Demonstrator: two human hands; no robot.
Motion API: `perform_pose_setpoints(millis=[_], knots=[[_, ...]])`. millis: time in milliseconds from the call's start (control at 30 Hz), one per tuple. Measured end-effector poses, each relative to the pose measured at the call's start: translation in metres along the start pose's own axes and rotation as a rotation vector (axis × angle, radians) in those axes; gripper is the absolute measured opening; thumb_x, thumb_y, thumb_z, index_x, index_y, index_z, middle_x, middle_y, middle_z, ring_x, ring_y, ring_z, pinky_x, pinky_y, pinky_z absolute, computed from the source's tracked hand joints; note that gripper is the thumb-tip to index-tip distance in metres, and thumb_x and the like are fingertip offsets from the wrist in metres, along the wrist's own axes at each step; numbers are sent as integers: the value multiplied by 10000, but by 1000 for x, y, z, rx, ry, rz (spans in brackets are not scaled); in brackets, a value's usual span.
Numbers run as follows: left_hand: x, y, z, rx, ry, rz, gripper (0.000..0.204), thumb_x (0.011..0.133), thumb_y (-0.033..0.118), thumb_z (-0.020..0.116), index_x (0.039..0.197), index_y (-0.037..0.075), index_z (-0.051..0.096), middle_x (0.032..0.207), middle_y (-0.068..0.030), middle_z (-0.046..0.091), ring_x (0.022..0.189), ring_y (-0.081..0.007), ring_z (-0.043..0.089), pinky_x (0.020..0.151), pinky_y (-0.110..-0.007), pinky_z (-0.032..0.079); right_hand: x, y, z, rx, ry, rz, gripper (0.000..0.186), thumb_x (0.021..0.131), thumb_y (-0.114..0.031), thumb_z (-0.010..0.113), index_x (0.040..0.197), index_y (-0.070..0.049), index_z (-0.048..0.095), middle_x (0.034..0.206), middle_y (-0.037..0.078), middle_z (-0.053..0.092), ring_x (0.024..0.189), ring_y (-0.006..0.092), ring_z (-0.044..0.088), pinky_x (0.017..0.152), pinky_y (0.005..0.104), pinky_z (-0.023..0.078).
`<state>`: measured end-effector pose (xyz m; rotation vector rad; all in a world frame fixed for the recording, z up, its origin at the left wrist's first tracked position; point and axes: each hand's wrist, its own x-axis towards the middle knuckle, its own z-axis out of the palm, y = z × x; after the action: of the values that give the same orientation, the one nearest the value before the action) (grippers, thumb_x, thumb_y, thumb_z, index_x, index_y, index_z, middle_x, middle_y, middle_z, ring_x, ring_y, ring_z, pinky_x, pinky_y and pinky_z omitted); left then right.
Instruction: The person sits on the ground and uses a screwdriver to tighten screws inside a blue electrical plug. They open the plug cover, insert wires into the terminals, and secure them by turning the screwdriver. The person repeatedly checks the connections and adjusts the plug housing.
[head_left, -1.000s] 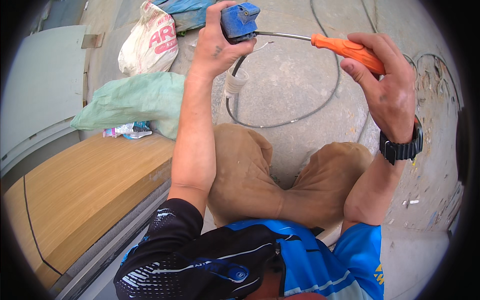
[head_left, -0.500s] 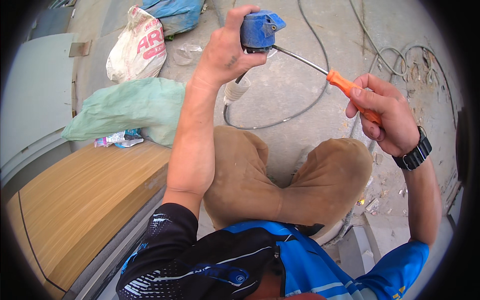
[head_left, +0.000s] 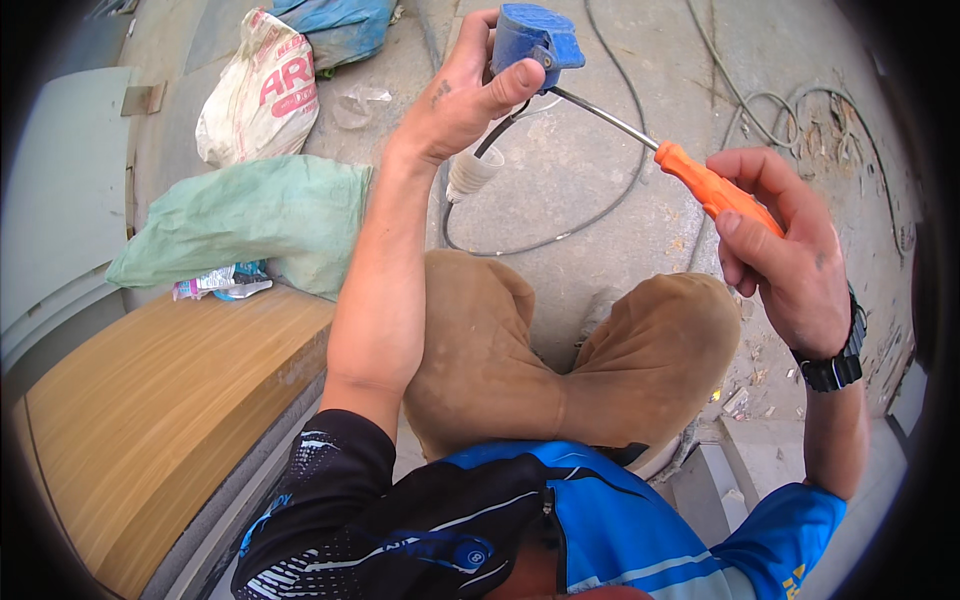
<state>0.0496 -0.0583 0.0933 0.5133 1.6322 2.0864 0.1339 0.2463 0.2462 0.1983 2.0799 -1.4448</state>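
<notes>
Left hand (head_left: 460, 98): we're clamped round the blue housing (head_left: 522, 42), up top; steady now!
Screwdriver (head_left: 676, 163): tip at the housing's lower edge, seating hidden; we'd best push in line.
Right hand (head_left: 795, 265): apart from the left, wrapped on the orange handle (head_left: 722, 196); smooth turns suit us.

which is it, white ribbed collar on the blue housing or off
Off: the white ribbed collar is around the dark cable, with cable showing between it and the blue housing in the left hand.

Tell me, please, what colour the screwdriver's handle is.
The screwdriver's handle is bright orange, showing best in the head view.
</notes>
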Motion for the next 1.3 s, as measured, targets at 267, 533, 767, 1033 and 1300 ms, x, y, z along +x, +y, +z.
perform_pose_setpoints(millis=[267, 533, 767, 1033, 1300], knots=[[23, -23, 44, -273, 606, -6, 570, 1021, 580, 430, 1070, 58, 652, 836, -27, 667, 627, -75, 555, 530, -230, 401, 8, 12, 18, -309, 117, -317, 297, 973, -143, 603, 1245, -28, 580, 966, 81, 632, 681, 112, 577, 590, 259, 460], [26, -27, 44, -164, 733, -28, 595, 1036, 552, 380, 917, 61, 695, 751, -25, 669, 574, -87, 547, 499, -235, 388, 14, 19, 34, -1297, 142, -777, 458, 830, -43, 703, 1273, -40, 588, 1040, 131, 598, 779, 299, 626, 654, 373, 514], [20, -22, 44, -83, 772, -11, 622, 1043, 543, 331, 905, 60, 699, 691, -32, 653, 512, -94, 520, 456, -251, 361, 23, 16, 23, 134, -151, 41, 305, 974, -160, 600, 1243, -18, 578, 911, 77, 657, 526, 108, 538, 486, 269, 450], [23, -19, 50, -234, 882, 5, 588, 1041, 526, 338, 868, 81, 681, 642, -31, 623, 464, -87, 481, 404, -253, 322, 19, 1, 24, -482, 148, -356, 298, 930, -155, 641, 1203, -37, 620, 1027, 114, 637, 732, 167, 623, 577, 276, 490], [28, -23, 50, -368, 851, 102, 549, 1043, 493, 361, 894, 73, 681, 706, -45, 654, 483, -99, 506, 407, -256, 339, 3, -5, 23, -1444, 131, -913, 586, 789, 87, 635, 1359, -46, 594, 1045, 132, 614, 840, 247, 605, 678, 336, 515]])
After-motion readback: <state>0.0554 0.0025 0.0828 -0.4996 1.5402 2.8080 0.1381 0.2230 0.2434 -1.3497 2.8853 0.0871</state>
